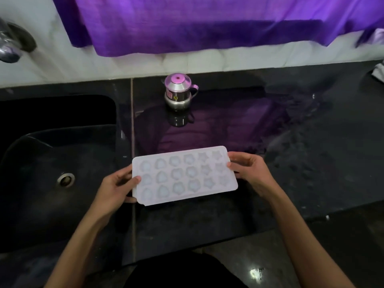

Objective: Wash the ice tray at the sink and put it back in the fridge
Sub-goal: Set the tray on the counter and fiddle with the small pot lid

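From the head camera, looking down, the person holds a white ice tray (185, 175) with both hands, above the black stone counter (291, 163) and just to the right of the sink. The tray is long, with its cavities facing up, in 3 rows of 6; some cavities are round-like shapes and the ones at the right end look like stars. Whether the tray rests on the counter or is lifted a little above it, I cannot tell.

The left hand (116, 188) grips the left short end: the thumb lies on the top face near the corner cavity, and the other fingers are curled under the edge, mostly hidden. The right hand (247, 169) pinches the right short end, with the thumb on the top rim and the fingers bent around the far edge, close together.

The black sink (41, 163) is at the left, with a metal drain (66, 179) in its bottom. A part of a metal tap (12, 42) shows at the top left, blurred.

Behind the tray, well apart from it, a small steel pot with a lid and a handle (179, 92) stands on the counter near the white wall. The counter surface shines and looks wet around it. A purple cloth (207, 23) hangs over the wall at the top, and its colour is mirrored in the counter.
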`<state>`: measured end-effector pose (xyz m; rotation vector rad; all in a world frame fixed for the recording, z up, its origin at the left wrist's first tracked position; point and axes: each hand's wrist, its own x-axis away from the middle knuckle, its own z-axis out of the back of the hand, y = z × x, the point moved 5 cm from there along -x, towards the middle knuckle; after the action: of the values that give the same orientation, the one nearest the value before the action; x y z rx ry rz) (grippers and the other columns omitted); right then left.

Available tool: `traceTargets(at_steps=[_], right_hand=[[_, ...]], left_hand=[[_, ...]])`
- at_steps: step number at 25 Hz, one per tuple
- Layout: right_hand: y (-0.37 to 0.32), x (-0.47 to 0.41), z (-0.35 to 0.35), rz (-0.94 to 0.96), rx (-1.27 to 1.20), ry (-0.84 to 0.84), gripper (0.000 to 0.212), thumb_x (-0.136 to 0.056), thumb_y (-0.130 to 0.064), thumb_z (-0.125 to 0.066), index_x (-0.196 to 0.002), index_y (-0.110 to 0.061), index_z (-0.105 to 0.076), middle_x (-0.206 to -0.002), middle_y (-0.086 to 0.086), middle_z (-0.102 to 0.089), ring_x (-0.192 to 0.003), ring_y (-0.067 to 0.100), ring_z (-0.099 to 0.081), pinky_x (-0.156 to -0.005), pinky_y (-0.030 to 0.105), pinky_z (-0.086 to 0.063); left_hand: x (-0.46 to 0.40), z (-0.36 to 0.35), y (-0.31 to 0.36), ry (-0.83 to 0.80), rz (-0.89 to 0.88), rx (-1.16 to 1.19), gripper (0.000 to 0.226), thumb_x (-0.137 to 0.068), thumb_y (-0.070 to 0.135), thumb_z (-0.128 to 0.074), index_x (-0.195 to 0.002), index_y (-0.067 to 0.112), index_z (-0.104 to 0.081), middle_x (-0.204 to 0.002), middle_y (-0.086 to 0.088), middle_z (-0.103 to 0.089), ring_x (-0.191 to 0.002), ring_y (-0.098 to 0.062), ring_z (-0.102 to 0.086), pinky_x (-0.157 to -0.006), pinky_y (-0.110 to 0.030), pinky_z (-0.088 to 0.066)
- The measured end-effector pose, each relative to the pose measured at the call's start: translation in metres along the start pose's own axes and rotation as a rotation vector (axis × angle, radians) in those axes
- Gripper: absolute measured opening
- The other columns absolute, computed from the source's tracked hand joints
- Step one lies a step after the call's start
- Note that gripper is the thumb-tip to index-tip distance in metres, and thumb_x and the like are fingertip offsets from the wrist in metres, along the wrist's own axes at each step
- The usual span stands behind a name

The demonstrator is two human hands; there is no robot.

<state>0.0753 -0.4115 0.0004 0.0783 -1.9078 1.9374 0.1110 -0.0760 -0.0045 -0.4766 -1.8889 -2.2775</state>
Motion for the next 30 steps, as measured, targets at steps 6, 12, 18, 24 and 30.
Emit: traceTargets(at_steps=[6,12,18,24,30], right_hand=[[0.007,-0.026,0.01,-0.014,-0.017,-0.03,0.027,-0.082,0.002,-0.067,-0.109,0.0,-0.068,-0.104,0.011,-0.071,-0.091,0.021,-0.07,-0.07,0.032,-0.059],[0.015,-0.032,0.011,-0.04,-0.003,-0.013,0.023,-0.081,0.0,-0.069,-0.103,-0.007,-0.07,-0.108,0.01,-0.07,-0.094,0.02,-0.07,-0.069,0.029,-0.059],[-0.002,-0.029,0.018,0.017,0.077,0.045,0.032,-0.078,-0.003,-0.073,-0.109,-0.007,-0.066,-0.103,0.006,-0.068,-0.086,0.012,-0.066,-0.061,0.02,-0.057],[-0.051,-0.041,0.006,0.146,0.161,0.035,0.026,-0.079,-0.009,-0.074,-0.103,-0.016,-0.068,-0.103,-0.004,-0.069,-0.088,0.011,-0.069,-0.073,0.026,-0.059],[-0.095,-0.108,-0.038,0.209,0.109,0.04,0.034,-0.087,-0.021,-0.068,-0.117,-0.01,-0.06,-0.104,0.006,-0.067,-0.093,0.016,-0.065,-0.079,0.025,-0.055]], left_hand=[[-0.004,-0.016,0.007,0.095,0.028,0.001,0.035,-0.09,0.005,-0.057,-0.124,0.014,-0.058,-0.079,0.016,-0.073,-0.069,-0.001,-0.068,-0.046,-0.021,-0.053],[-0.006,-0.021,-0.002,0.175,0.072,-0.001,0.036,-0.089,0.004,-0.056,-0.125,0.01,-0.057,-0.088,0.009,-0.07,-0.066,-0.001,-0.068,-0.046,-0.022,-0.053],[-0.006,-0.009,0.001,0.27,0.042,-0.163,0.043,-0.089,0.018,-0.06,-0.131,0.011,-0.052,-0.103,0.007,-0.064,-0.078,-0.005,-0.061,-0.043,-0.017,-0.05],[-0.017,0.004,0.039,0.348,-0.08,-0.23,0.037,-0.088,0.023,-0.061,-0.124,0.012,-0.059,-0.1,0.0,-0.066,-0.075,-0.007,-0.061,-0.041,-0.012,-0.046],[-0.086,-0.036,0.084,0.22,-0.097,-0.05,0.05,-0.087,0.026,-0.063,-0.13,0.004,-0.052,-0.125,-0.011,-0.06,-0.109,-0.019,-0.059,-0.083,-0.025,-0.05]])
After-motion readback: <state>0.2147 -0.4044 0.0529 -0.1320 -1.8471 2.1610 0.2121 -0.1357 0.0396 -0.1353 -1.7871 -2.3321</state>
